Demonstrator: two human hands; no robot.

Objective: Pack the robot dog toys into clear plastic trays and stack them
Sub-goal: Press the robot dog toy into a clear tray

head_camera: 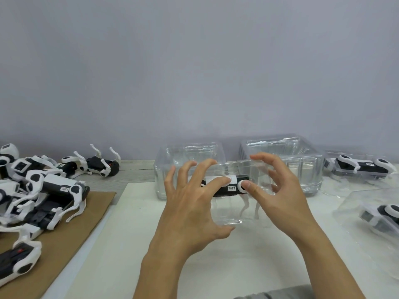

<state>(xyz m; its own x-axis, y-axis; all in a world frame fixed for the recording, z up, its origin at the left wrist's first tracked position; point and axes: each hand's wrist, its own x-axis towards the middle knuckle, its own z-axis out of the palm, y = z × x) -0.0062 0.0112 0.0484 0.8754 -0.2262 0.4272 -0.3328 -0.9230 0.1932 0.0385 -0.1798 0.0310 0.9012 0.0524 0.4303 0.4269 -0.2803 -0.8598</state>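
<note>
Landmark: clear plastic tray [233,214] at centre of the white counter [133,244]. Inside it, a robot dog toy [232,187], black body with white hip discs, belly label facing up, white legs pointing down into the tray.

Left hand [192,203] over the tray's left side, fingers spread and bent; index fingertip rests on the toy's white label, thumb curls at the tray's near edge. Grip looks like a loose clasp round tray and toy. Right hand [278,188] over the tray's right side, fingers spread and curved; thumb tip touches the toy's white hip disc, other fingers arched above the tray's far rim. Cannot tell if those fingers touch the plastic.

Behind the tray: two stacks of empty clear trays, one just behind the left hand [170,169], one behind and right [302,165]. Far right of the tray: a packed tray with a dog [362,166], and nearer, another packed tray [380,214] cut by the frame edge.

Left of the tray: brown cardboard sheet [71,229] carrying a pile of loose robot dogs [38,197]. One more dog on its back [92,166], legs up, beyond the cardboard near the grey wall [194,61].
</note>
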